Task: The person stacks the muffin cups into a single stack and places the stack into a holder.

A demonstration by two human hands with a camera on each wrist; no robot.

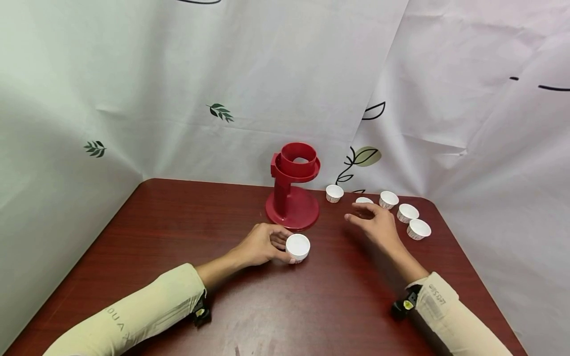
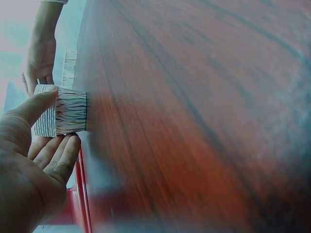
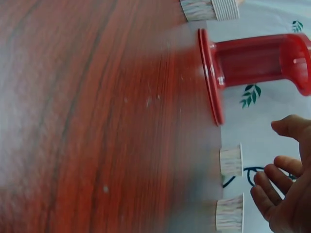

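A stack of white paper baking cups [image 1: 297, 248] stands on the table in front of the red stand. My left hand [image 1: 262, 244] grips it from the left, thumb on the near side and fingers on the far side. In the left wrist view the stack [image 2: 71, 111] shows several nested rims and coloured wavy lines. Over the table's right part hovers my right hand [image 1: 378, 225], empty, its thumb and fingers spread apart. Just beyond its fingers is a single baking cup [image 1: 364, 200], partly hidden by them.
The red stand [image 1: 294, 210], a round base with a ring holder on a post, is near the back edge. One baking cup [image 1: 334, 193] sits to its right. More baking cups [image 1: 418, 230] line the right back corner. A white patterned cloth [image 1: 178, 89] hangs behind.
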